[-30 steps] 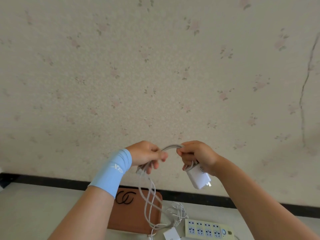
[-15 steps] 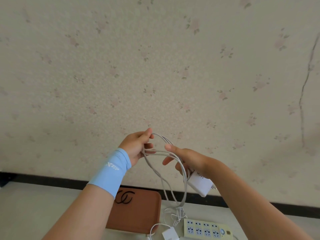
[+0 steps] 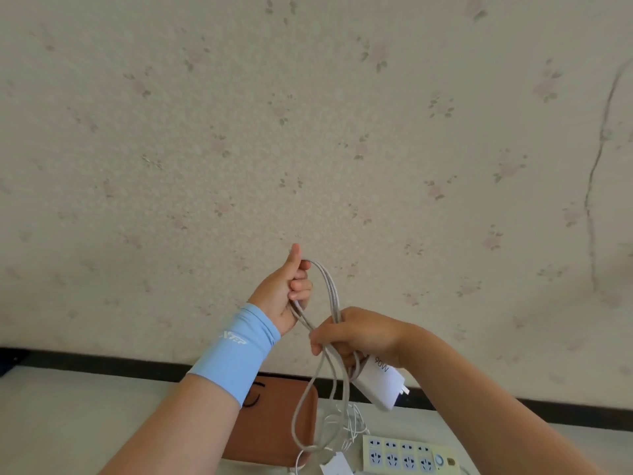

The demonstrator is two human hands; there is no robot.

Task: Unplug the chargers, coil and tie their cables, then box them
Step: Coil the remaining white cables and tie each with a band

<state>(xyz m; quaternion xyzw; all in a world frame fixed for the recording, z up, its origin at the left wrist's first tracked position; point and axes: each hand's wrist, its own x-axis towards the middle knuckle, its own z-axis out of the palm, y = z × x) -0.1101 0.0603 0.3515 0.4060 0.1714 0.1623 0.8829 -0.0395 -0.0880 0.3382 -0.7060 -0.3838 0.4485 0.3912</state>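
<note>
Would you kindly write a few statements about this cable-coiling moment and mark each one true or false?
1. The left hand holds the top of a loop of the grey cable. True.
2. The white 90W charger is plugged into the power strip. False: it hangs in the air under the right hand, with its prongs bare.
3. The brown case lies to the left of the power strip. True.
4. The right hand is empty. False: it grips the strands of the grey cable.

Left hand (image 3: 284,296) above right hand (image 3: 358,337), both curled.
</note>
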